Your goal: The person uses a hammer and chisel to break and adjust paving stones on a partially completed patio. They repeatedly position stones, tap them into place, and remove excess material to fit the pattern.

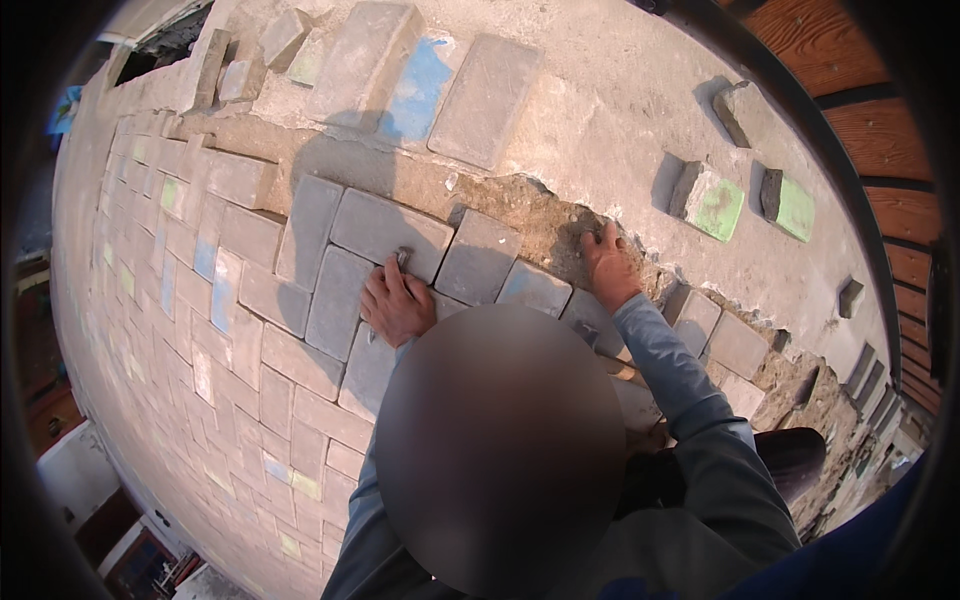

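My left hand (395, 303) rests on a grey paving block (385, 228) at the edge of the laid pavement, closed around a thin metal tool (403, 258) whose tip sticks out past the fingers. My right hand (607, 262) presses flat, fingers apart, on the brown sand bed (545, 215) just beyond the last row. Between the two hands lies another grey block (478, 256). A blurred head hides the blocks closest to me.
Laid grey pavers (230, 330), some with blue or green paint, spread to the left. Loose blocks (485, 100) lie on the pale sand at the top. Two green-faced bricks (718, 205) stand at the right near a dark curved rail and wooden boards (880, 130).
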`<control>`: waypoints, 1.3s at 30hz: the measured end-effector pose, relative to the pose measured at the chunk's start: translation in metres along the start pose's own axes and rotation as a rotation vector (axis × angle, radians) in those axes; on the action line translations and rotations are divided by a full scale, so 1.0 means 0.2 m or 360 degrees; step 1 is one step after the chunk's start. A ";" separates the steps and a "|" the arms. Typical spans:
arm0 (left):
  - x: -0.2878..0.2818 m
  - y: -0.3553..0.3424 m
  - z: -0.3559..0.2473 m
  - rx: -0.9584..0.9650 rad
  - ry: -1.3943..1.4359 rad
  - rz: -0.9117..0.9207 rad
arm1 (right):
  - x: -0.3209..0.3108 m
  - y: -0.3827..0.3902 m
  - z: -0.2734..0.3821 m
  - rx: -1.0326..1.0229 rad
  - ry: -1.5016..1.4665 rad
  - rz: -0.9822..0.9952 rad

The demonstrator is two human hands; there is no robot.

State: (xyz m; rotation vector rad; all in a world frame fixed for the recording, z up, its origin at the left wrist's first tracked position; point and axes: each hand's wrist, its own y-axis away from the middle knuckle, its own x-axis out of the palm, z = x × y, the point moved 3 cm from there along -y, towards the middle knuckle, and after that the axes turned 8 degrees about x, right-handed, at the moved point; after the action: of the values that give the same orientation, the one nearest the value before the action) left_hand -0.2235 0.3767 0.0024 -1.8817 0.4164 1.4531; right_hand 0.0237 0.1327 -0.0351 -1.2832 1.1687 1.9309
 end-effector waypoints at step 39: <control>0.00 0.00 0.03 -0.0102 0.0027 0.0066 | -0.87 -0.93 0.86 -0.0479 0.0433 -0.0813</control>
State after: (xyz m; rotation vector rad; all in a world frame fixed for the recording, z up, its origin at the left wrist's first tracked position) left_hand -0.2278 0.3810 0.0018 -1.9477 0.4238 1.4950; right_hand 0.1643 0.3777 0.0869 -1.8392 0.5858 1.6178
